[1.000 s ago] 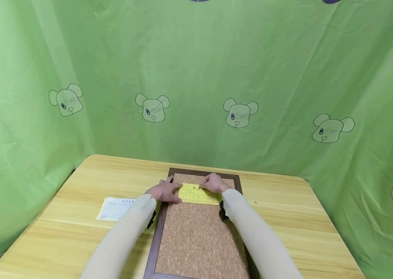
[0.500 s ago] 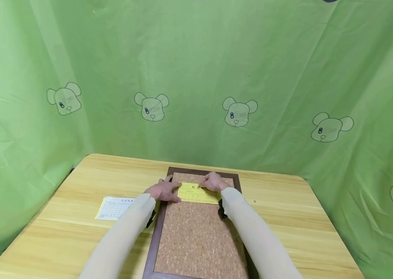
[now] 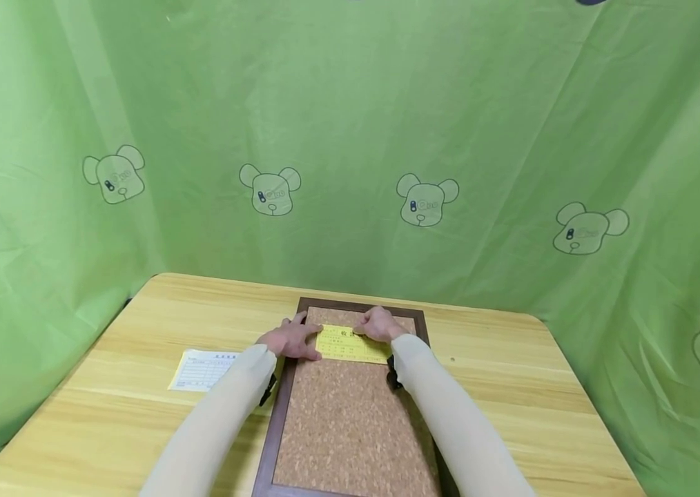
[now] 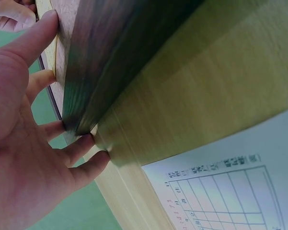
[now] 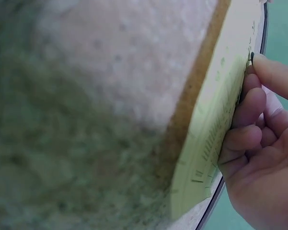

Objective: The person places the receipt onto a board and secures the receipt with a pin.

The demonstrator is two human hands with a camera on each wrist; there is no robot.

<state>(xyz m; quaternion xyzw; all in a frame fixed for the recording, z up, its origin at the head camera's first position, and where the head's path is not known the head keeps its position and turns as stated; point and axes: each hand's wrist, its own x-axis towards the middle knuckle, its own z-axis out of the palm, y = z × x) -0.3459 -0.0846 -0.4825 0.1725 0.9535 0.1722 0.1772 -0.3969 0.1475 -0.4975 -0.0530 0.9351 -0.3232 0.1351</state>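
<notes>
A yellow printed slip (image 3: 345,345) with dark characters lies across the upper part of a cork board (image 3: 350,421) in a dark wooden frame. My left hand (image 3: 295,339) spreads its fingers at the slip's left end; thumb and index finger touch the slip and cork. Its other fingers reach over the frame's side, as the left wrist view shows. At the slip's top middle, my right hand (image 3: 378,324) pinches a small dark pushpin (image 5: 252,57) between thumb and index finger, right at the paper. The remaining right fingers curl against the slip (image 5: 206,139); the pin's tip is hidden.
A white printed form (image 3: 203,371) lies on the wooden table (image 3: 108,414) left of the board, partly covered by the left sleeve. Behind the table hangs a green curtain (image 3: 350,103) with bear heads. The board's frame (image 4: 100,57) stands raised above the tabletop.
Both hands stay in the same places on the slip and board. The head view shifts very slightly.
</notes>
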